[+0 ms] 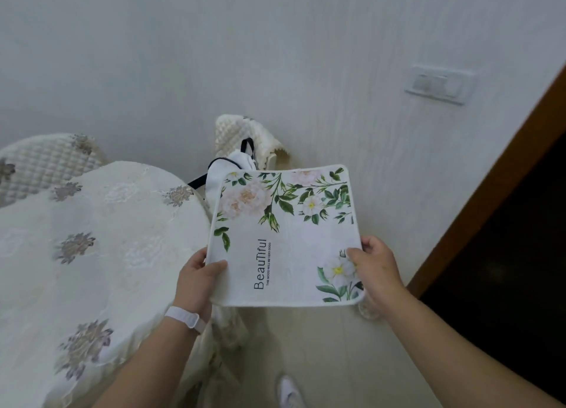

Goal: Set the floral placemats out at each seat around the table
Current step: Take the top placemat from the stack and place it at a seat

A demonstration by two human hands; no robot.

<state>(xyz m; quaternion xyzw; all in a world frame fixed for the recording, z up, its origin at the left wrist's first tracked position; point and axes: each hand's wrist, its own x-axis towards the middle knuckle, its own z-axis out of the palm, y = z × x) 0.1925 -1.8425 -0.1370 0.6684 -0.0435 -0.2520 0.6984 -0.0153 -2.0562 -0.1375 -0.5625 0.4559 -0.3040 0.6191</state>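
A white floral placemat (288,239), printed with pink and white flowers, green leaves and the word "Beautiful", is held flat in the air to the right of the table. My left hand (196,280) grips its near left corner, thumb on top. My right hand (375,266) grips its near right corner over a white flower. The round table (92,242) at the left wears a cream tablecloth with grey flower motifs. No placemat lies on the visible part of the table.
A chair with a quilted cream cover (242,134) stands against the wall behind the placemat, with a white and black bag (235,162) on it. Another quilted chair back (39,165) shows at far left. A dark doorway (505,239) opens at right. A wall socket (439,84) is above.
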